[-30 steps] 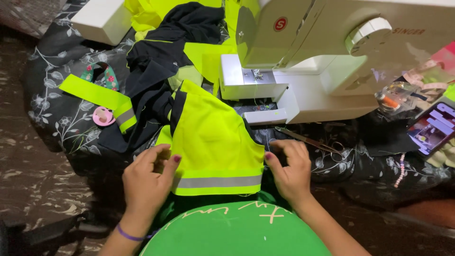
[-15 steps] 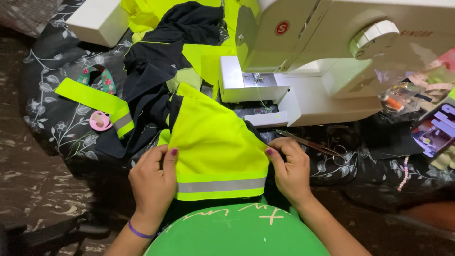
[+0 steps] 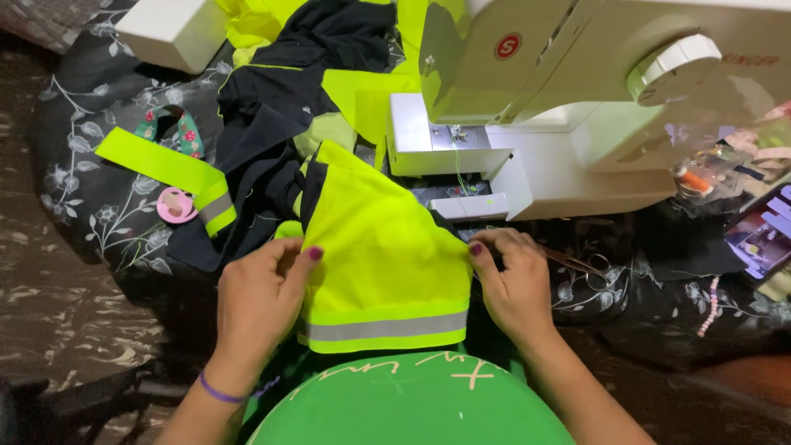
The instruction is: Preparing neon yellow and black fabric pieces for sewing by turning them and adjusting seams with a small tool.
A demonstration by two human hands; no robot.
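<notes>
A neon yellow fabric piece (image 3: 379, 247) with a grey reflective stripe along its bottom lies flat in front of me, joined to black fabric (image 3: 272, 156) that trails up and left. My left hand (image 3: 259, 305) pinches the piece's left edge, thumb on top. At the right edge my right hand (image 3: 515, 284) grips the yellow fabric with curled fingers. A white sewing machine (image 3: 577, 91) stands just beyond, its needle area above the piece's upper right corner.
A yellow strap with a reflective band (image 3: 169, 169) and a pink round object (image 3: 175, 204) lie at the left on a dark floral cloth (image 3: 91, 189). Small scissors (image 3: 589, 264) rest beside my right hand. A white box (image 3: 173, 33) sits at the back left.
Both hands have shifted slightly along the yellow piece's side edges, keeping hold. The view has drifted a little; the fabric stays flat in the same place.
</notes>
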